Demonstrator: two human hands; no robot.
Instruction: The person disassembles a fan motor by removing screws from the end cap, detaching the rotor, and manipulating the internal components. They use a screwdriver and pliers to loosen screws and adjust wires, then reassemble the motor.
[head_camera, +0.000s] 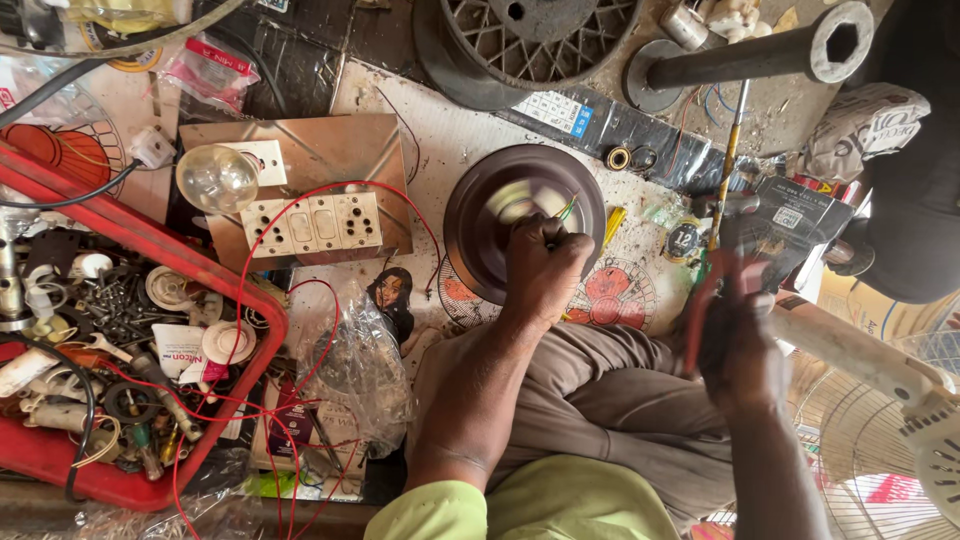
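**Across a cluttered repair floor, two hands work at a round motor housing**

At far left, a red tray (262, 330) holds screws, washers, wires and small parts. Right of it, a board of white switches and sockets (315, 225) carries a clear bulb (217, 178), with red wire (350, 190) looping over it. A crumpled clear plastic bag (360, 370) lies below.

At centre, the left hand (545, 268) is clenched into a fist on the lower right part of a dark brown round motor housing (490, 215), green and yellow wires beside its knuckles.

Further right, the right hand (738, 335) is motion-blurred, closed around a dark, red-edged tool (712, 290) I cannot identify. A white fan stand (850, 352) lies at lower right.
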